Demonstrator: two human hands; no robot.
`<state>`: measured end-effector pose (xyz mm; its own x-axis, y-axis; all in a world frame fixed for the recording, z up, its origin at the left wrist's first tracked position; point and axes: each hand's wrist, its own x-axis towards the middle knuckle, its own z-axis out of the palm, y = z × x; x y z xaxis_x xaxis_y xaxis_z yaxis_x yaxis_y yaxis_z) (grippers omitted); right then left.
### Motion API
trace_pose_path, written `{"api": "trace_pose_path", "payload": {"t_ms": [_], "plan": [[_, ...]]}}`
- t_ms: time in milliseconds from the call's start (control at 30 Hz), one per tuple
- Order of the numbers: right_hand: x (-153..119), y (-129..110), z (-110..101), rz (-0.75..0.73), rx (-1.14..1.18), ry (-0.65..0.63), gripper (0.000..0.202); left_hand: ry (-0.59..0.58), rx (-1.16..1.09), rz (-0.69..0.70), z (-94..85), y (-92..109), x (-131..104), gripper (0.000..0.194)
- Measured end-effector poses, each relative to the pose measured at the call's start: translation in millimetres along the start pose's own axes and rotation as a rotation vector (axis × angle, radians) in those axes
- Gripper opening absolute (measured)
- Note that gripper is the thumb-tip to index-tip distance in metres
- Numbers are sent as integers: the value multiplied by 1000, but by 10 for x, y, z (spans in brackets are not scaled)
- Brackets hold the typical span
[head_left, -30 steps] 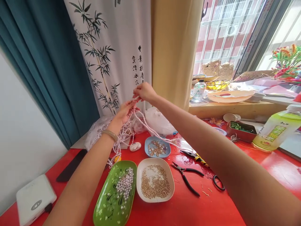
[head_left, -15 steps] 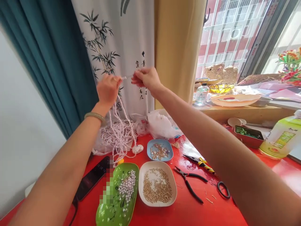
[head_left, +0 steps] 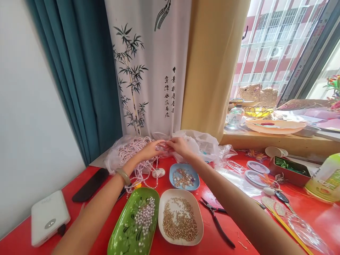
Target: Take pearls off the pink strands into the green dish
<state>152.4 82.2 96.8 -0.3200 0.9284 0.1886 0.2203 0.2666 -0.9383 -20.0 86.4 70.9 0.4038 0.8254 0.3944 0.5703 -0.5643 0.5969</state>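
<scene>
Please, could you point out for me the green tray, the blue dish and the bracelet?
Green tray [head_left: 123,226]: head view, on its bare left part.
Blue dish [head_left: 197,183]: head view, on its right rim.
Bracelet [head_left: 123,176]: head view, on its band at the left wrist.

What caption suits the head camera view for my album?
Left hand and right hand meet beside pearly strands, beyond a green tray and dish of gold beads.

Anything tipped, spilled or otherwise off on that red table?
Two things. The white cup below the windowsill lies on its side, not upright. Thin scraps lie loose near the black-handled pliers, like uncleared offcuts. The pink bead strands look tangled too, but may just be heaped. No clear damage.
</scene>
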Motion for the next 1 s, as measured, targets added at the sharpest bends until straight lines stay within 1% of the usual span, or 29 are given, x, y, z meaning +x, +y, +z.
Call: {"api": "trace_pose_path", "payload": {"t_ms": [67,100,200,300,367,500,600,633,700,733,767,800,867,933,1000], "plan": [[-29,9,-23,1,1,-10,21,-9,-126,-22,80,38,-16,30],[-47,19,-36,0,7,-9,22,6,-136,-35,105,50,-29,29],[-116,77,-63,10,42,9,24,23,-70,-33,136,61,-91,32],[-213,166,-76,54,81,24,22,-28,10,-23,146,61,-180,30],[-288,226,-102,99,102,9,20,-66,43,-24,168,65,-242,29],[-464,303,-229,175,121,-56,15,-117,-11,17,281,103,-325,25],[-643,293,-371,195,67,-81,16,-137,-42,62,383,161,-341,25],[-718,279,-431,186,22,-89,18,-133,-39,73,403,180,-343,25],[-899,251,-590,116,-132,-81,22,-103,-32,61,410,197,-349,26],[-1007,249,-692,69,-241,-56,23,-83,-32,35,399,192,-353,27],[-1126,263,-808,13,-375,-13,23,-59,-35,-3,382,177,-357,28],[-1256,297,-931,-12,-535,46,22,-40,-45,-46,365,152,-361,29],[-1534,436,-1173,31,-821,149,24,-18,-88,-135,345,79,-367,34],[-1809,646,-1352,147,-1055,209,28,-6,-156,-215,356,-4,-367,38],[-2043,867,-1425,202,-1164,201,27,19,-225,-277,392,-72,-362,42]]}}
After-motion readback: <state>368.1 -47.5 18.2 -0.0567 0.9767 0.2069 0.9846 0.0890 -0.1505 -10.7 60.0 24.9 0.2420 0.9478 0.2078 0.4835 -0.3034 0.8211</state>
